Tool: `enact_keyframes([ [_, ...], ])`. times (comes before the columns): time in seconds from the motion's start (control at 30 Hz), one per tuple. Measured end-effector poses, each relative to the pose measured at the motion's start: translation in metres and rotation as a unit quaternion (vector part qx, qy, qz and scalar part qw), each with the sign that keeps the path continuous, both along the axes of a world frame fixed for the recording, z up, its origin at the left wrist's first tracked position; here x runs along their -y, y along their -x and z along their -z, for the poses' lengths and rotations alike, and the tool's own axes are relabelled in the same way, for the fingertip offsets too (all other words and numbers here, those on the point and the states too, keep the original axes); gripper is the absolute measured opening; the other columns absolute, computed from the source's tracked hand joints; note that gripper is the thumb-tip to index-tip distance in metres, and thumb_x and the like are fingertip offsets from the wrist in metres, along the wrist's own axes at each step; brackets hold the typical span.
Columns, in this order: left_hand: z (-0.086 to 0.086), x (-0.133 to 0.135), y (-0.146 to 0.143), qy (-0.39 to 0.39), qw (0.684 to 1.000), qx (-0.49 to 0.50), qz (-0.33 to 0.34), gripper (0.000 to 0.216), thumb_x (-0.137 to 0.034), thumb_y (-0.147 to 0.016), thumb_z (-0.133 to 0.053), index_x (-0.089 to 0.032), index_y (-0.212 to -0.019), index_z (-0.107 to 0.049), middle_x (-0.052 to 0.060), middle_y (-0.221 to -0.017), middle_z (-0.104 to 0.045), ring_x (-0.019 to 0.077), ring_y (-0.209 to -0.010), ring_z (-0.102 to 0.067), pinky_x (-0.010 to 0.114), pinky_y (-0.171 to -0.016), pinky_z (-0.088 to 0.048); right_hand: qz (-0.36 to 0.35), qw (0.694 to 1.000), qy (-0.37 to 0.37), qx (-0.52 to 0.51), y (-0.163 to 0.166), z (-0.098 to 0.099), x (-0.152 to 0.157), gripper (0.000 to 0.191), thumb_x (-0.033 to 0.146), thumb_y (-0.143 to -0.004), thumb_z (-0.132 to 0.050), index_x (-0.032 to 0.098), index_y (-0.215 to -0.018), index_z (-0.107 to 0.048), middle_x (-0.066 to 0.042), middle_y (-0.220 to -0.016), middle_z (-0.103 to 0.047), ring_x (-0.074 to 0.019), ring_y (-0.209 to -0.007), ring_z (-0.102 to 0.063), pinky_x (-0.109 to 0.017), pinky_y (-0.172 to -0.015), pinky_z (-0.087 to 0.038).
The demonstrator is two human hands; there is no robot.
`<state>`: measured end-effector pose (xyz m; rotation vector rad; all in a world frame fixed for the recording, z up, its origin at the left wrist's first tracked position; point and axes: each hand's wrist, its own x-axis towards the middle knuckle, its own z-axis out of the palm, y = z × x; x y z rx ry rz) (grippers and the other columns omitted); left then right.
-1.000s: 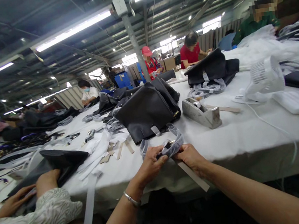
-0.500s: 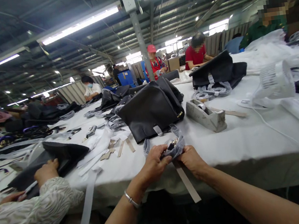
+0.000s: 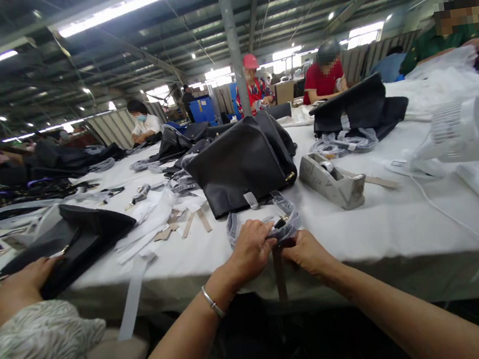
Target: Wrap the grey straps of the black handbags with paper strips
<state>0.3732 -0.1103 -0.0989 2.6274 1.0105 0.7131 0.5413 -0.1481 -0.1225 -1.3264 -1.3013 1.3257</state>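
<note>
A shoulder strap wrapped in clear plastic (image 3: 287,204) lies coiled at the table's front, a metal clasp showing in it. My left hand (image 3: 252,247) is closed on this strap, thumb and fingers pressed together. Close on its right, my right hand (image 3: 310,254) is pinched at the strap's lower edge, by the top of a narrow brown strip (image 3: 280,280). That strip hangs down over the table edge; my fingertips partly hide its upper end. Just behind my hands a black handbag (image 3: 235,165) leans on the table, the wrapped strap touching its lower front.
A grey tape dispenser (image 3: 332,182) stands right of the bag. Farther right are a white fan (image 3: 456,130) and its cable. Paper strips (image 3: 151,217) lie to the left. A co-worker's hand (image 3: 24,287) rests by another black bag (image 3: 75,239). More bags and people are behind.
The brown strip has swung from slanting rightward to hanging straight down and looks darker. My hands stay together at the strap. The co-worker's hand at left has shifted left.
</note>
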Motion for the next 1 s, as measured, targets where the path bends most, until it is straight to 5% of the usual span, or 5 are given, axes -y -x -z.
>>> enact_keyframes([
  [0.13,-0.007,0.000,0.004,0.054,0.997,0.058,0.014,0.034,-0.027,-0.092,-0.049,-0.015,-0.123,-0.055,0.009,-0.103,-0.058,0.0231,-0.101,-0.049,0.038,-0.092,-0.040,-0.013,0.995,-0.035,0.091,0.001,0.002,0.001,0.010,0.024,-0.062,-0.060,0.015,-0.067,-0.063,0.000,-0.061,-0.059,-0.0123,-0.058,-0.050,-0.024,-0.057,-0.038],
  [0.4,-0.011,0.005,0.013,0.130,0.984,0.112,0.037,0.034,-0.022,-0.088,-0.052,-0.020,-0.122,-0.052,0.007,-0.110,-0.056,0.0194,-0.103,-0.053,0.035,-0.096,-0.043,-0.034,0.998,-0.032,0.043,0.000,0.007,0.004,0.012,0.027,-0.068,-0.052,0.017,-0.062,-0.054,0.004,-0.051,-0.044,-0.0086,-0.047,-0.033,-0.023,-0.048,-0.026],
  [0.73,0.000,0.006,-0.002,0.017,0.998,0.064,-0.019,0.053,-0.016,-0.085,-0.056,-0.017,-0.134,-0.037,0.011,-0.117,-0.060,0.0247,-0.107,-0.057,0.041,-0.095,-0.040,-0.015,0.992,-0.037,0.123,-0.005,-0.005,-0.005,0.017,0.030,-0.067,-0.056,0.015,-0.066,-0.065,0.001,-0.060,-0.056,-0.0113,-0.056,-0.042,-0.024,-0.055,-0.033],
  [0.9,-0.001,0.003,-0.010,-0.060,0.998,-0.017,0.003,0.064,-0.016,-0.082,-0.058,-0.018,-0.140,-0.030,0.011,-0.114,-0.062,0.0276,-0.106,-0.058,0.043,-0.091,-0.038,-0.077,0.975,0.012,0.206,-0.050,-0.012,0.001,0.029,0.042,-0.070,-0.058,0.016,-0.061,-0.066,0.000,-0.050,-0.054,-0.0105,-0.046,-0.039,-0.024,-0.047,-0.028],
  [1.0,0.012,-0.001,-0.014,-0.022,0.999,-0.033,0.010,0.074,-0.013,-0.078,-0.059,-0.018,-0.143,-0.024,0.008,-0.109,-0.066,0.0257,-0.101,-0.060,0.041,-0.090,-0.038,0.003,0.955,-0.027,0.295,-0.080,-0.020,0.007,0.031,0.045,-0.073,-0.059,0.018,-0.059,-0.065,-0.002,-0.054,-0.060,-0.0135,-0.049,-0.048,-0.026,-0.051,-0.035],
])
